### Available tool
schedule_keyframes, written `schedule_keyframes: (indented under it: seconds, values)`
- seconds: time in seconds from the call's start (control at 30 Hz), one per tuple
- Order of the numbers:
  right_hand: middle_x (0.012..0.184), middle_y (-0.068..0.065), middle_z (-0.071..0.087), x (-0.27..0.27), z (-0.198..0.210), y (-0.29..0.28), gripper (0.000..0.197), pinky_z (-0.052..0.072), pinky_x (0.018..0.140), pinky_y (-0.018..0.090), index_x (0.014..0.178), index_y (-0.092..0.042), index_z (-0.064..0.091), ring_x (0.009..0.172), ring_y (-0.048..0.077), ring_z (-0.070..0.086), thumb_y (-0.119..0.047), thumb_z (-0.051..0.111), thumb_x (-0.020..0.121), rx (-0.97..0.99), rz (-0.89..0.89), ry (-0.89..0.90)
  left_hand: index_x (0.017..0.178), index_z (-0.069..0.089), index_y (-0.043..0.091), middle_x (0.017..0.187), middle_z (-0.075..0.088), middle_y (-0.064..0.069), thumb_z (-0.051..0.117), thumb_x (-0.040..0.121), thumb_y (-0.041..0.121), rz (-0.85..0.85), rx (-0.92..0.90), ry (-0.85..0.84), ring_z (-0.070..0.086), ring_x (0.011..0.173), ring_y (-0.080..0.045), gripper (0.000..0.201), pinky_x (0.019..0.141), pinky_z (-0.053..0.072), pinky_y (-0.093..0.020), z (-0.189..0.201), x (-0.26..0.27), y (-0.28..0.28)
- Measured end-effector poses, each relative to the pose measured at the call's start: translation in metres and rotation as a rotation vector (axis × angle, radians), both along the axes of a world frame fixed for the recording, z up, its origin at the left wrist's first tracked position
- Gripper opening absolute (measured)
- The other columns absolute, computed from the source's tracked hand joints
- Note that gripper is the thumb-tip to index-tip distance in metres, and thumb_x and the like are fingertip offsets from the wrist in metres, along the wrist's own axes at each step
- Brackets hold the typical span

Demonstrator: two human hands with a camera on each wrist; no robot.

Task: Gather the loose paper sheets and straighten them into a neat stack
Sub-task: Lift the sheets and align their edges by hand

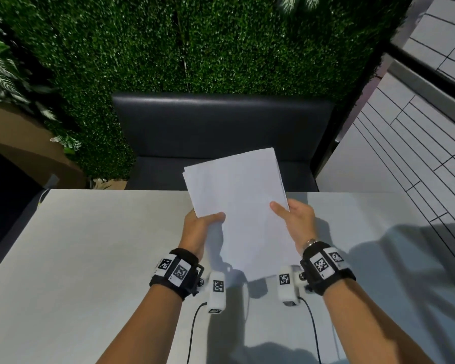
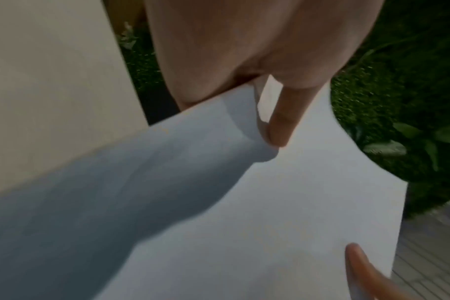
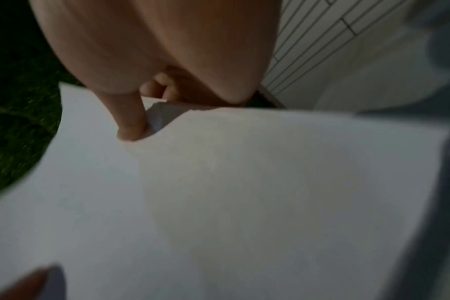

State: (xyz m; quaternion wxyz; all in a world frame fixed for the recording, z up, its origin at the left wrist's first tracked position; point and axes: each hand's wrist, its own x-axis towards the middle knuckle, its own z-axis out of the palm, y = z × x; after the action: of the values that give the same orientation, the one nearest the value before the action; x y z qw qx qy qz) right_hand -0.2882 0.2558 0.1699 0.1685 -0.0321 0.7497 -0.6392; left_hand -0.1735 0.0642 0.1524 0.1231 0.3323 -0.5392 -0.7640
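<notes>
A stack of white paper sheets is held up off the pale table, tilted away from me, its top edges slightly staggered. My left hand grips the stack's left edge, thumb on the front face. My right hand grips the right edge the same way, thumb across the front. In the left wrist view the thumb presses on the paper sheets. The right wrist view has my thumb on the paper sheets, with other fingers curled behind the edge.
A dark upholstered bench stands beyond the table's far edge, against a green leafy wall. Pale decking floor runs along the right side. Cables from the wrist cameras hang over the near table.
</notes>
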Motion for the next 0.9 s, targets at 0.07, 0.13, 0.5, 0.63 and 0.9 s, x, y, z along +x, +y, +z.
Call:
schedule_keyframes:
  seconds: [0.07, 0.13, 0.5, 0.63, 0.9]
  values:
    - [0.094, 0.012, 0.076, 0.005, -0.005, -0.001, 0.007, 0.058, 0.077, 0.038, 0.094, -0.012, 0.071, 0.081, 0.017, 0.069, -0.012, 0.068, 0.088, -0.041, 0.008, 0.003, 0.102, 0.073, 0.015, 0.098, 0.079, -0.005, 0.074, 0.079, -0.003, 0.064, -0.085, 0.032, 0.073, 0.092, -0.025, 0.030, 0.082, 0.056, -0.035, 0.002, -0.008, 0.005]
    - [0.096, -0.004, 0.074, 0.009, -0.014, -0.003, 0.025, 0.056, 0.070, 0.028, 0.099, -0.024, 0.064, 0.087, 0.013, 0.070, -0.002, 0.064, 0.087, -0.070, -0.006, -0.045, 0.098, 0.071, 0.018, 0.091, 0.079, 0.002, 0.073, 0.080, -0.003, 0.076, -0.141, 0.064, 0.073, 0.084, -0.018, 0.028, 0.077, 0.056, -0.030, -0.004, -0.015, 0.010]
    - [0.086, 0.004, 0.068, 0.001, -0.053, 0.014, 0.051, 0.050, 0.050, 0.015, 0.110, -0.008, 0.059, 0.068, 0.009, 0.068, 0.026, 0.047, 0.074, -0.150, -0.115, -0.115, 0.103, 0.068, 0.012, 0.094, 0.078, -0.002, 0.077, 0.060, 0.003, 0.001, -0.204, 0.094, 0.073, 0.092, -0.026, 0.045, 0.074, 0.057, -0.031, -0.063, -0.007, 0.010]
    - [0.087, 0.005, 0.067, -0.006, -0.046, 0.013, 0.045, 0.050, 0.048, 0.014, 0.107, -0.007, 0.059, 0.075, 0.016, 0.066, 0.024, 0.052, 0.076, -0.151, -0.086, -0.092, 0.107, 0.067, 0.008, 0.097, 0.076, -0.006, 0.075, 0.062, 0.003, -0.028, -0.214, 0.149, 0.072, 0.096, -0.030, 0.046, 0.074, 0.056, -0.031, -0.056, -0.014, 0.016]
    - [0.078, 0.003, 0.060, -0.013, -0.037, 0.021, 0.038, 0.049, 0.052, 0.020, 0.091, -0.015, 0.055, 0.064, 0.007, 0.060, 0.011, 0.055, 0.063, -0.251, -0.057, 0.029, 0.095, 0.063, 0.020, 0.092, 0.070, -0.004, 0.080, 0.060, 0.020, -0.011, -0.282, 0.313, 0.067, 0.089, -0.022, 0.039, 0.073, 0.056, -0.034, -0.034, -0.014, 0.016]
